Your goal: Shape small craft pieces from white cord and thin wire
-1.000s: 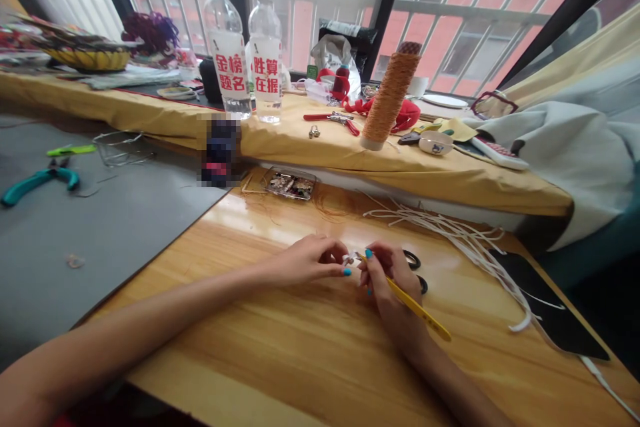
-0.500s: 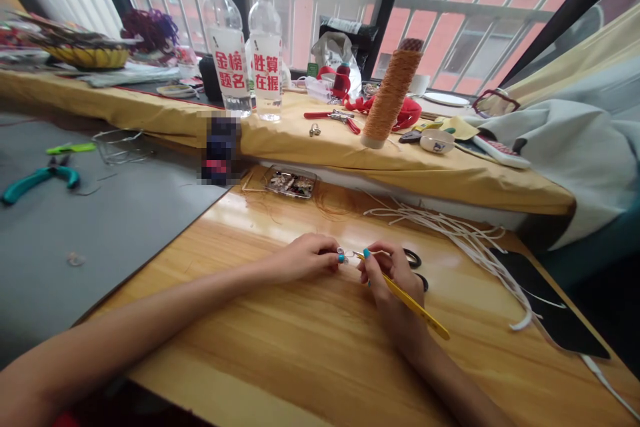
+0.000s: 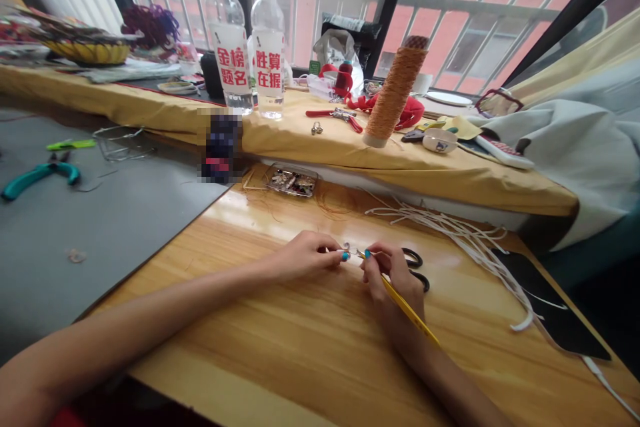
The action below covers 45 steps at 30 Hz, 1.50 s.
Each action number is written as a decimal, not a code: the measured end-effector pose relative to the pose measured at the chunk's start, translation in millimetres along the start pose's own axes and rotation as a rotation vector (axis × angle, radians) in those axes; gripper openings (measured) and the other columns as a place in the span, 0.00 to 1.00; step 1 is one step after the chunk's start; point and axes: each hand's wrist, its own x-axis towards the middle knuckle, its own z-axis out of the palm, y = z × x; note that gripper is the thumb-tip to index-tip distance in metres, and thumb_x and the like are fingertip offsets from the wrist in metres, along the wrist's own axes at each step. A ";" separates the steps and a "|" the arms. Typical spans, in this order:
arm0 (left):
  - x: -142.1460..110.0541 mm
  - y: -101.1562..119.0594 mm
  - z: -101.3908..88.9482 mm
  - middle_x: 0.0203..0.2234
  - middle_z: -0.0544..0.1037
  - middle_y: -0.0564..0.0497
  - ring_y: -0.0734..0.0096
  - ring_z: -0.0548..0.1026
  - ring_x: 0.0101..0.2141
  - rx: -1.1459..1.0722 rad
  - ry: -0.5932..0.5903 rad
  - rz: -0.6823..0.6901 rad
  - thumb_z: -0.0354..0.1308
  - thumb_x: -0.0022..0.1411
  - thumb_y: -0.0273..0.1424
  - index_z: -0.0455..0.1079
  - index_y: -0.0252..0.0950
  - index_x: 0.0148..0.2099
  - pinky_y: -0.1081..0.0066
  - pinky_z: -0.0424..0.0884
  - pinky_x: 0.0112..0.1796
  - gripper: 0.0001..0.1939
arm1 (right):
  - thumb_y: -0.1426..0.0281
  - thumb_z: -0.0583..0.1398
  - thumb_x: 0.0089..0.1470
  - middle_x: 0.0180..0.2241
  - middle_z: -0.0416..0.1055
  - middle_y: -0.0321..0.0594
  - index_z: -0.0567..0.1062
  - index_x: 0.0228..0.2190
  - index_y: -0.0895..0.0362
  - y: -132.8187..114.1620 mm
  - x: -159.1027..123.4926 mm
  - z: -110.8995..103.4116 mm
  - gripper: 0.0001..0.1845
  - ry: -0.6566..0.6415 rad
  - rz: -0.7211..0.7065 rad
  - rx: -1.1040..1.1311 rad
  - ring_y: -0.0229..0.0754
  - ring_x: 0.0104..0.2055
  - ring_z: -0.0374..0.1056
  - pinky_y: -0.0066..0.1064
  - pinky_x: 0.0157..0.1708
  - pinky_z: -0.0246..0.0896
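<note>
Both hands rest on the wooden table (image 3: 310, 347), fingertips meeting at its middle. My left hand (image 3: 307, 255) pinches a tiny pale piece (image 3: 346, 248) between thumb and forefinger; what it is I cannot make out. My right hand (image 3: 393, 273) is closed round a thin yellow tool (image 3: 407, 310), held like a pen, its tip against that small piece. Its handle runs back over my right wrist. Black scissors (image 3: 416, 267) lie just behind my right hand, partly hidden by it.
White cords (image 3: 460, 233) trail to the right beside a black slab (image 3: 555, 307). A small tray of bits (image 3: 291, 181) sits behind. A grey mat (image 3: 90, 213) with teal pliers (image 3: 35, 177) lies left. The yellow-covered shelf (image 3: 350, 153) holds two bottles (image 3: 250, 40), an orange thread cone (image 3: 395, 90) and red pliers (image 3: 335, 117).
Both hands have shifted slightly away from me, staying together. The yellow tool has tilted, so its handle now lies closer along my right wrist.
</note>
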 end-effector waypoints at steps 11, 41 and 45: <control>1.6 -1.9 0.6 0.28 0.73 0.52 0.77 0.67 0.30 0.080 0.005 0.067 0.47 0.57 0.34 0.70 0.32 0.32 0.80 0.59 0.30 0.13 | 0.68 0.49 0.50 0.18 0.64 0.31 0.61 0.32 0.54 -0.1 1.7 -1.8 0.05 -0.094 -0.016 0.012 0.35 0.20 0.63 0.24 0.23 0.57; 2.5 -7.6 1.5 0.28 0.74 0.51 0.75 0.69 0.30 0.092 0.001 0.106 0.48 0.57 0.32 0.71 0.33 0.34 0.78 0.61 0.32 0.12 | 0.67 0.52 0.48 0.21 0.64 0.33 0.63 0.31 0.55 0.0 -0.3 2.3 0.06 -0.057 -0.116 0.202 0.35 0.21 0.61 0.26 0.23 0.57; 2.7 -8.5 1.3 0.28 0.75 0.50 0.74 0.70 0.32 -0.061 0.018 0.038 0.49 0.57 0.33 0.70 0.31 0.34 0.78 0.63 0.34 0.12 | 0.62 0.50 0.51 0.18 0.60 0.31 0.63 0.30 0.55 6.7 7.6 -5.0 0.09 -0.002 0.078 0.468 0.33 0.17 0.55 0.24 0.17 0.53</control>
